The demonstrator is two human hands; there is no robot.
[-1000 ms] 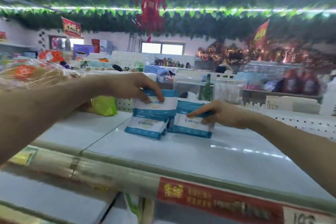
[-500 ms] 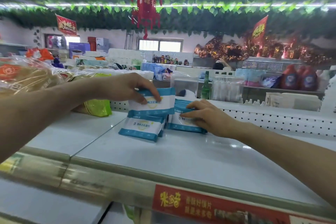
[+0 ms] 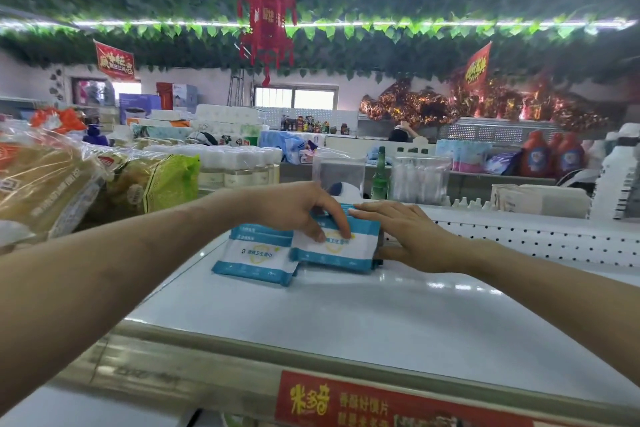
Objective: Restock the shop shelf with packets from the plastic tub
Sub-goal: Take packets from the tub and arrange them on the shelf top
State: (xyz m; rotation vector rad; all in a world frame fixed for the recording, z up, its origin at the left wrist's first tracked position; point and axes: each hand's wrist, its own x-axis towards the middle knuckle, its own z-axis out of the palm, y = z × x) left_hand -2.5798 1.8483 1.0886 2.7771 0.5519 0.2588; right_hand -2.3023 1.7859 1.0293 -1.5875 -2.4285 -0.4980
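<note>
The left hand, at the middle of the frame, has its fingers curled down over the top edge of the right stack of packets and grips it, fingertips pressed on the front face; its palm side is hidden. The right hand lies beside it, fingers straight and together along the stack's top, thumb low at the stack's right end; the hand hides that end, so the number of packets cannot be told. The left stack stands just beside, touching the right one, its upper right corner behind the left hand.

Each packet is white with blue bands; blue Chinese characters sit in a yellow ring, those on the right stack partly under the fingertips; the small print lower down is too blurred to read.

Both stacks rest near the back of the white shelf, just before the pegboard; bare shelf surface spreads from them to the front lip and out to the right. On the lip, at lower centre, a red label bears yellow "米多奇", its white lines cut off by the frame's bottom edge. At the left edge, bread bags are cropped; a green bag sits beside them.
</note>
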